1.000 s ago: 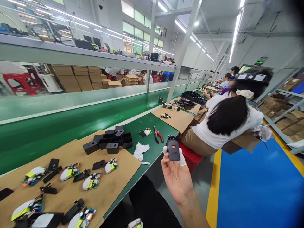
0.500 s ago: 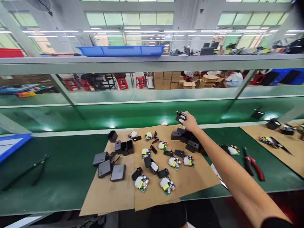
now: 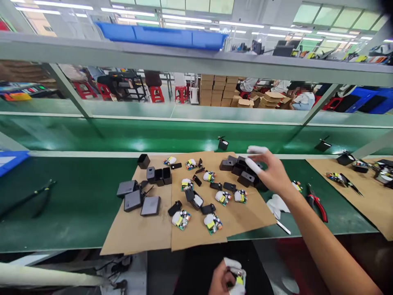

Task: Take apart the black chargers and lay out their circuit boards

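My right hand hovers open above a cluster of black housings at the cardboard sheet's far right corner, white cots on its fingertips. It holds nothing. A black charger lies on the green conveyor belt just beyond the hand. My left hand is low by my lap, fingers closed round a small circuit board with a yellow part. Several circuit boards and black caps are strewn over the cardboard.
Three grey adapter bodies lie at the cardboard's left. Red-handled pliers and a white cloth sit on the green mat to the right. Another black charger rides the belt. A neighbouring cardboard sheet holds more parts.
My right hand let go of the black charger on the conveyor belt and drew back toward me with fingers spread. My left hand has come into view.
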`<action>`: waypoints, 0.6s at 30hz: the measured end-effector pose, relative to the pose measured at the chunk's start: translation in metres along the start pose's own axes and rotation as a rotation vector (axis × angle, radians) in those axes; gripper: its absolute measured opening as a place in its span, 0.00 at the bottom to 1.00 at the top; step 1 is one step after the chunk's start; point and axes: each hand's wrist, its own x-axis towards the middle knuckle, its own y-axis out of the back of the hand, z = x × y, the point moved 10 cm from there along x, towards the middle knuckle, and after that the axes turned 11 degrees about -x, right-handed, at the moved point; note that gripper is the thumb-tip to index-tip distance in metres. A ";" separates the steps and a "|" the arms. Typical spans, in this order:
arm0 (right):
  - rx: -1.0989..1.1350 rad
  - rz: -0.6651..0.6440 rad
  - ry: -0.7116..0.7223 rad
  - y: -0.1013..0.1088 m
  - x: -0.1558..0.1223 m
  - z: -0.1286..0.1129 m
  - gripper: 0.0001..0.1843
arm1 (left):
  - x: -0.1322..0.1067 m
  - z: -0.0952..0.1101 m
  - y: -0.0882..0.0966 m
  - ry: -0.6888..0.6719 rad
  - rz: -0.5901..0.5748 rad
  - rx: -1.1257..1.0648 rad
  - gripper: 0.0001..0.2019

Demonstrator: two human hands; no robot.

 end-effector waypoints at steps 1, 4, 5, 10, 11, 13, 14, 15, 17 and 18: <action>0.071 -0.047 0.059 0.010 -0.040 -0.008 0.24 | -0.008 0.009 -0.010 -0.037 -0.028 0.000 0.35; 0.248 -0.141 -0.030 0.028 -0.159 -0.012 0.29 | -0.039 0.073 -0.051 -0.289 -0.163 0.111 0.36; 0.331 -0.111 -0.090 0.032 -0.193 -0.012 0.29 | -0.051 0.101 -0.068 -0.423 -0.211 0.236 0.36; 0.661 -0.134 -0.318 -0.006 -0.283 -0.016 0.35 | -0.090 0.175 -0.145 -0.949 -0.323 1.059 0.43; 0.734 -0.136 -0.346 -0.017 -0.287 -0.017 0.37 | -0.092 0.175 -0.156 -0.993 -0.361 1.134 0.45; 0.865 -0.145 -0.391 -0.034 -0.290 -0.018 0.36 | -0.091 0.170 -0.171 -1.015 -0.434 1.198 0.49; 0.913 -0.152 -0.406 -0.040 -0.290 -0.019 0.34 | -0.090 0.167 -0.176 -1.001 -0.468 1.210 0.50; 0.949 -0.162 -0.418 -0.045 -0.289 -0.019 0.32 | -0.087 0.165 -0.179 -0.972 -0.495 1.217 0.50; 1.015 -0.170 -0.433 -0.050 -0.289 -0.019 0.29 | -0.084 0.164 -0.183 -0.940 -0.535 1.216 0.51; 1.050 -0.159 -0.438 -0.050 -0.290 -0.018 0.29 | -0.084 0.166 -0.183 -0.951 -0.548 1.213 0.51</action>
